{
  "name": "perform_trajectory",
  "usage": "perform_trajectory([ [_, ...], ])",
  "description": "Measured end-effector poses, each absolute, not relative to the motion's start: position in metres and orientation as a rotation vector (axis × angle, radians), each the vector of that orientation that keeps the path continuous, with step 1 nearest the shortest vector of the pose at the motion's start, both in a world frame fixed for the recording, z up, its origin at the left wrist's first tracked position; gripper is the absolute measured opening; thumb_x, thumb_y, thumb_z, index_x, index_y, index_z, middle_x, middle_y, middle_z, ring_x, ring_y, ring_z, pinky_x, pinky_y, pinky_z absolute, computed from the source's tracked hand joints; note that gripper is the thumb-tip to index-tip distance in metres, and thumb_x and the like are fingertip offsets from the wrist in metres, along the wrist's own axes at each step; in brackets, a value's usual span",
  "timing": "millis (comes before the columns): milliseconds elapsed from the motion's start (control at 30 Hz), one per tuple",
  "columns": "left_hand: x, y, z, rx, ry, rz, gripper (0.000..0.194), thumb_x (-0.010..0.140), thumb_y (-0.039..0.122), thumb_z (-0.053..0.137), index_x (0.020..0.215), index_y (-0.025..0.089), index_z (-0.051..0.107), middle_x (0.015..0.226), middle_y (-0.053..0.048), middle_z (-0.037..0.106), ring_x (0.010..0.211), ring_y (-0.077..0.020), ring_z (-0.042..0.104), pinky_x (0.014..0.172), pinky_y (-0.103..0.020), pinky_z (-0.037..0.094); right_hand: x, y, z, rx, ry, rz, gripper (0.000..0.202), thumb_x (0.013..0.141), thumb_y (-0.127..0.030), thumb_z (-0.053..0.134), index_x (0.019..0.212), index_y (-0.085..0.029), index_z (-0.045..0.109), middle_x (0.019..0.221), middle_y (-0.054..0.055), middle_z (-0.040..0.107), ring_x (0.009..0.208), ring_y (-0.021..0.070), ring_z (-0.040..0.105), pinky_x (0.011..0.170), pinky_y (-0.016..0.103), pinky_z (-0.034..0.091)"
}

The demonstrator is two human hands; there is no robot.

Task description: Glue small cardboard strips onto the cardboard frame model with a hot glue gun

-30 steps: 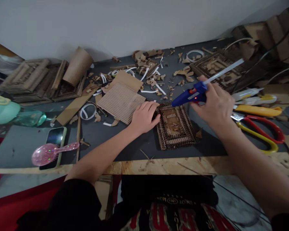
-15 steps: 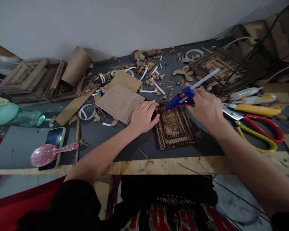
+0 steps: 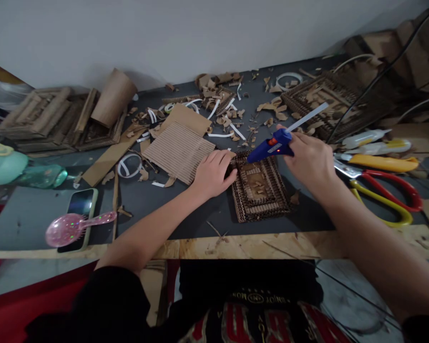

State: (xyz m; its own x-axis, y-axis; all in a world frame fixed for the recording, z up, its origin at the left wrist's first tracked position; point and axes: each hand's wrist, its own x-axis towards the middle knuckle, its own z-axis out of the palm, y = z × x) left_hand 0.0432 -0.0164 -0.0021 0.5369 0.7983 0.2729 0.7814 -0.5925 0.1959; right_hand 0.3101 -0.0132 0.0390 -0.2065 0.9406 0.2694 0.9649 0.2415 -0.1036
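Note:
A small rectangular corrugated cardboard frame (image 3: 262, 208) with stepped, layered borders lies flat on the dark tabletop. My left hand (image 3: 211, 175) grips its upper left edge, fingers curled and thumb lower down that side. In my right hand (image 3: 311, 159) is a blue glue gun (image 3: 270, 146), with a small red light lit and a clear glue stick (image 3: 309, 116) poking out of its back. The nozzle points down at the upper part of the frame; whether it touches cannot be made out. Left of the frame lies a ribbed cardboard sheet (image 3: 178, 151), partly beneath my left hand.
Scissors (image 3: 382, 190) with red and yellow handles, a yellow cutter (image 3: 386, 162) and white tubes lie right. Cardboard scraps and white strips litter the back. A pink hairbrush (image 3: 66, 229) rests on a phone (image 3: 82, 205) at left, near a green bottle (image 3: 45, 175). Stacked cardboard frames (image 3: 35, 119) stand behind.
My right hand and the glue gun have shifted slightly to the right along the top of the frame. My left hand and the frame stay in place.

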Motion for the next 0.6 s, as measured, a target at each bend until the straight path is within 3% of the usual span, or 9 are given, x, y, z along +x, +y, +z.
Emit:
perform_trajectory([
  [600,0.041,-0.015,-0.002,2.716,1.341,0.544,0.042,0.106,0.037,0.042,0.135,0.012,0.060,0.137,-0.017,0.068,0.131,-0.0305,0.061,0.104,-0.043,0.053,0.330,-0.010,0.038,-1.710,-2.213,-0.269,0.057,0.085,-0.014,0.057,0.141,-0.019,0.070,0.112,0.012,0.081,0.087,0.0233,0.071,0.070,0.034,0.048],
])
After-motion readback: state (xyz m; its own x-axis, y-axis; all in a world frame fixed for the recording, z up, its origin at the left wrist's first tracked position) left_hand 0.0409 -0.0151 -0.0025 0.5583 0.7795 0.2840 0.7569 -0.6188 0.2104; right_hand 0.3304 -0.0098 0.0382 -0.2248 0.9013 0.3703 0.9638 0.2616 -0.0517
